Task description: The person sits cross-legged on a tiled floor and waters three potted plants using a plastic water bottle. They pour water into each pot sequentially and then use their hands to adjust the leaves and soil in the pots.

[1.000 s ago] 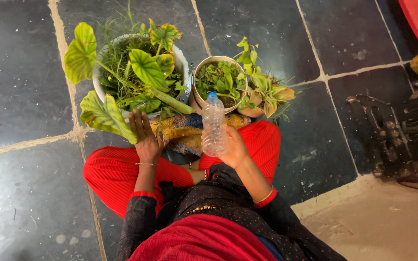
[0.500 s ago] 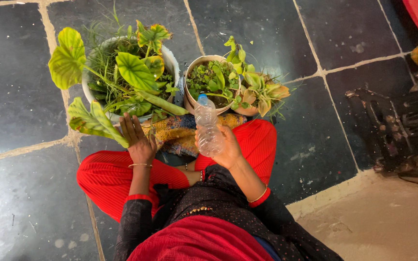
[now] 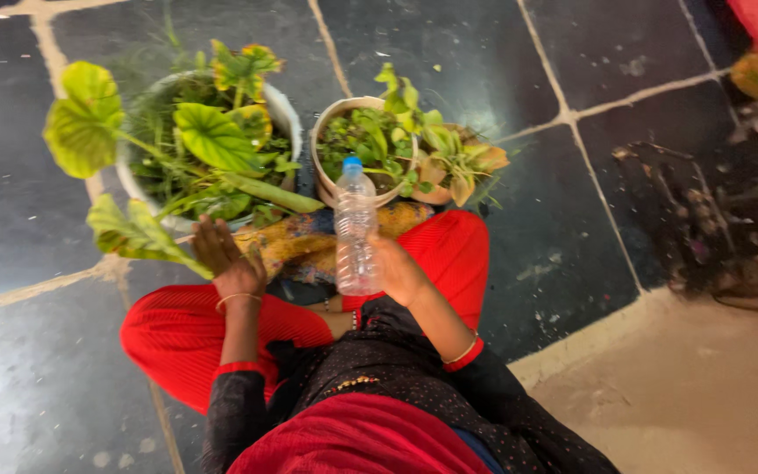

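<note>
The right hand (image 3: 396, 270) is wrapped around a clear plastic bottle (image 3: 355, 230) with a blue cap, holding it upright just in front of the small pot (image 3: 330, 118) of green plants. The left hand (image 3: 225, 257) lies flat with its fingers spread, resting on a patterned cloth (image 3: 309, 237) just left of the bottle (the picture is somewhat blurred here). Beside the small pot, on its left, stands a large white pot (image 3: 281, 104) with broad leaves; one leaf (image 3: 133, 232) reaches the left hand.
</note>
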